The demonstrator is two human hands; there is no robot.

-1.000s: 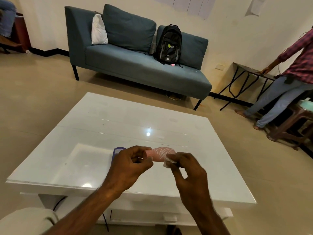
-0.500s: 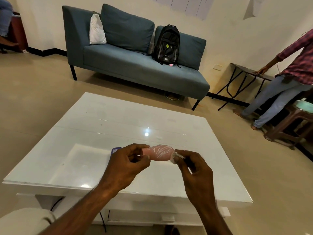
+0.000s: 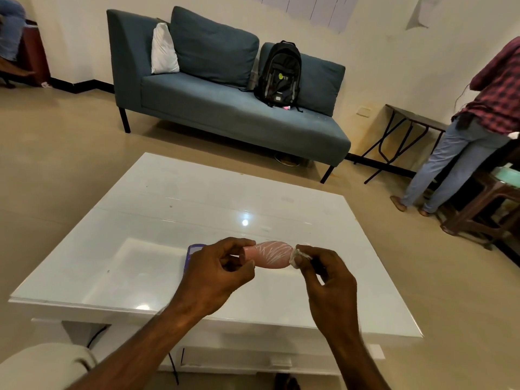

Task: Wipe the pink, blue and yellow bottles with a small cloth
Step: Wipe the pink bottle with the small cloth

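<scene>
Both hands worked: the left hand (image 3: 216, 274) pinched the pink bottle (image 3: 270, 254) by its neck, body pointing toward three o'clock, where the right hand (image 3: 326, 277) pinched the cloth (image 3: 296, 257) against its base.

Two bare forearms, no sleeves, watch or rings seen. Left hand (image 3: 218, 273) and right hand (image 3: 327, 280) ungloved. Pale beige trouser knee (image 3: 42, 367) at lower left, fabric creased.

Bottle (image 3: 271, 254) above table (image 3: 168, 209), sofa (image 3: 225, 108) behind.
</scene>
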